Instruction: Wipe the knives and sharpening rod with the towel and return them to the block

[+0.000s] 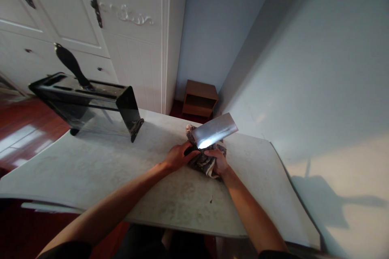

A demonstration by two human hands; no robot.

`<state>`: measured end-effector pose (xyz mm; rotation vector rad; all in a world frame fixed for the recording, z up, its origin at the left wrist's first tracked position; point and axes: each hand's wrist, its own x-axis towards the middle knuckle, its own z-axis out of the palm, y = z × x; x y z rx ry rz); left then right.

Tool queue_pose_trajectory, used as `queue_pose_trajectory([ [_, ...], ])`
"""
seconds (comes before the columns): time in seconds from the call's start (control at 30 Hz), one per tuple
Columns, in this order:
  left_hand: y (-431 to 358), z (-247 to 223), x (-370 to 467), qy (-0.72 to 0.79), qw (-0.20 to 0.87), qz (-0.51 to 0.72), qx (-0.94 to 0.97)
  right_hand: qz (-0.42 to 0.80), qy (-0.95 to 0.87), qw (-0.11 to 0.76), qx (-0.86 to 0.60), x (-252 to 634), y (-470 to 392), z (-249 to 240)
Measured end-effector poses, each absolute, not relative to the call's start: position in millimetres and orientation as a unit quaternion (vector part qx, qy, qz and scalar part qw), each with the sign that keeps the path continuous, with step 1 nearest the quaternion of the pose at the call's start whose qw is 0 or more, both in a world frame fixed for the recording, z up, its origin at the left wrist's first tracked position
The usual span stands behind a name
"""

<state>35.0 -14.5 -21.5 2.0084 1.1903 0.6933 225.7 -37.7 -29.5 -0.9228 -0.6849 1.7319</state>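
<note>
A cleaver (215,130) with a broad shiny blade is held over the table, its blade tilted up toward the right. My left hand (180,156) is closed around its dark handle, most of which the fingers hide. Bunched under and behind the blade is a brown patterned cloth (202,162) with a pale edge. My right hand (219,162) grips this cloth near the lower edge of the blade, thumb on top. Whether the cloth touches the blade's far face cannot be made out.
On the left of the white table (146,198) stands a black knife block (91,101) with clear sides and one black-handled knife (71,64) in it. White cabinets (133,48) rise behind. A small brown wooden stand (200,99) sits beyond the far edge, and a pale wall (319,89) borders the right.
</note>
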Motion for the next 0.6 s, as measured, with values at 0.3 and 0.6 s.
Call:
queue_pose_trajectory([
  [0.3,-15.4,-30.8,37.1,0.504,0.262,0.253,0.783,0.715,-0.270,0.523,-0.377,223.3,-35.3,-23.8],
  [0.6,-14.5,-28.6,37.6,0.517,0.219,0.235,0.794,0.708,-0.278,0.525,-0.380,223.2,-33.7,-19.5],
])
